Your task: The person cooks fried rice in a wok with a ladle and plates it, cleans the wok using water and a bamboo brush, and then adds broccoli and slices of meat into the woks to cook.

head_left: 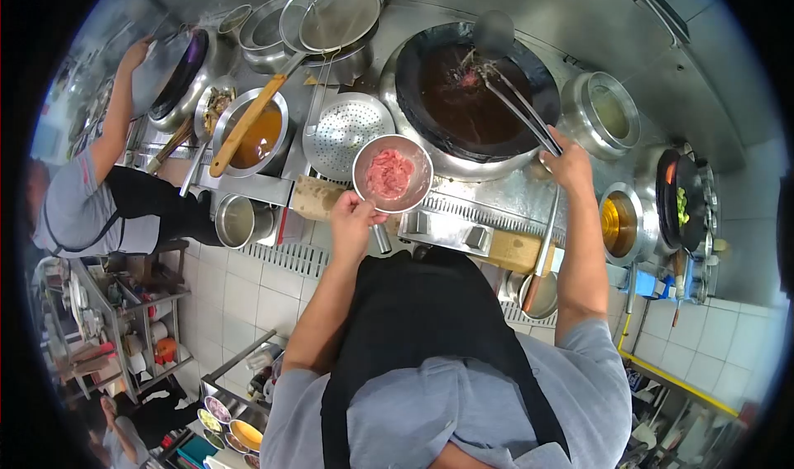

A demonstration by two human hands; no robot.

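Observation:
My left hand [354, 219] grips the rim of a small metal bowl [426, 189], thumb over the edge. Thin slices of raw pink meat [390, 174] lie inside it. The bowl is at the wok's front left. My right hand [569, 165] is closed around metal tongs [523, 109], whose far ends reach over the dark liquid [447, 109] in the black wok [409, 76]. Some meat shows at those ends. A dark, round ladle head [494, 35] is at the wok's back. Below my right hand runs a long, wooden-ended handle [542, 250]; whether it joins the ladle is unclear.
A perforated skimmer [343, 134] rests left of the wok, near a pot of orange-brown liquid [263, 130] and stacked strainers [339, 18]. Metal pots [610, 113] and a bowl of yellow oil [620, 221] stand right. Another person [91, 192] works at the far left.

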